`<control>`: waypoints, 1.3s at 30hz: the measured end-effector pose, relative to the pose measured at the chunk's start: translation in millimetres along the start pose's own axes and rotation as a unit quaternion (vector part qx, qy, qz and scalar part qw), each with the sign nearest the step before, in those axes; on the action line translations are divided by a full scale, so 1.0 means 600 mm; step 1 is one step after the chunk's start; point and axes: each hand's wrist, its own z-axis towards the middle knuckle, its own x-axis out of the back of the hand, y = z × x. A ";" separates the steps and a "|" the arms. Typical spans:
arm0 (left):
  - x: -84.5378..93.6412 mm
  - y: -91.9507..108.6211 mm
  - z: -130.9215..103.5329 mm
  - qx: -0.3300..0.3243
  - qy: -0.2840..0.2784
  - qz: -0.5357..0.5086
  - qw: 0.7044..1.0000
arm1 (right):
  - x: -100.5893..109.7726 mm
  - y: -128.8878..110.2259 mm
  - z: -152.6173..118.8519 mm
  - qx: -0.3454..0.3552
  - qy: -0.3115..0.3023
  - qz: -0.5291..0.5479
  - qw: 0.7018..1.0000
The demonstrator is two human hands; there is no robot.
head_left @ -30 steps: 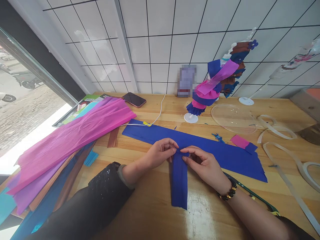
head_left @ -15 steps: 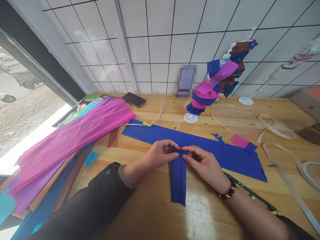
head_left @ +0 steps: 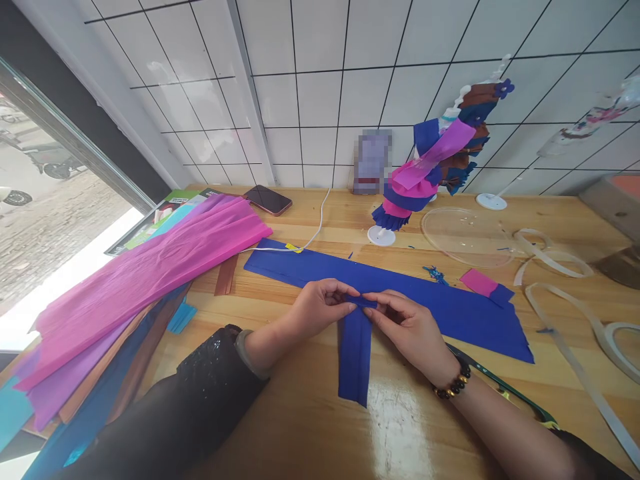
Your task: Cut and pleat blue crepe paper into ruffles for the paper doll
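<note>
A narrow blue crepe paper strip [head_left: 355, 360] hangs down toward me, its top edge folded over. Thumb and fingers of my left hand [head_left: 323, 305] pinch the left end of that fold. At the right end, my right hand [head_left: 407, 327] grips it the same way, the fingertips of both hands close together. Behind the hands a long, wide piece of blue crepe paper [head_left: 465, 317] lies flat across the table, partly hidden by them.
Pink crepe paper [head_left: 150, 267] tops a stack of coloured sheets at left. At the back are a phone [head_left: 269, 199], a white cable [head_left: 323, 217] and a paper-dressed figure on a stand [head_left: 410, 190]. White tape [head_left: 575, 360] curls at right; a green-handled tool [head_left: 505, 387] lies under my right forearm.
The lower end of the blue strip has swung slightly left and up. Both hands keep their pinch on the folded top edge, almost in the same place.
</note>
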 end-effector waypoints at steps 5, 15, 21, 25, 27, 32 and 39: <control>0.002 0.002 0.000 -0.021 0.008 0.046 0.999 | 0.002 -0.002 0.001 0.011 0.005 -0.014 1.000; 0.004 0.004 0.000 -0.030 0.006 0.055 0.998 | 0.005 0.004 0.000 0.015 0.001 -0.034 0.999; 0.003 0.000 0.001 -0.010 -0.003 0.003 1.000 | 0.007 0.003 0.000 0.009 0.000 -0.033 0.999; 0.000 -0.004 -0.002 -0.011 -0.010 0.005 1.000 | 0.004 0.003 -0.001 0.008 0.005 -0.038 0.999; -0.002 -0.006 -0.003 -0.011 -0.010 0.025 1.000 | 0.003 0.001 -0.002 0.010 0.001 -0.038 0.999; -0.002 -0.011 -0.004 -0.011 -0.017 0.047 0.999 | 0.001 -0.005 -0.002 0.014 -0.011 -0.033 0.999; 0.000 -0.010 -0.003 -0.024 -0.012 0.064 0.998 | 0.002 -0.010 0.000 0.017 -0.015 -0.017 1.000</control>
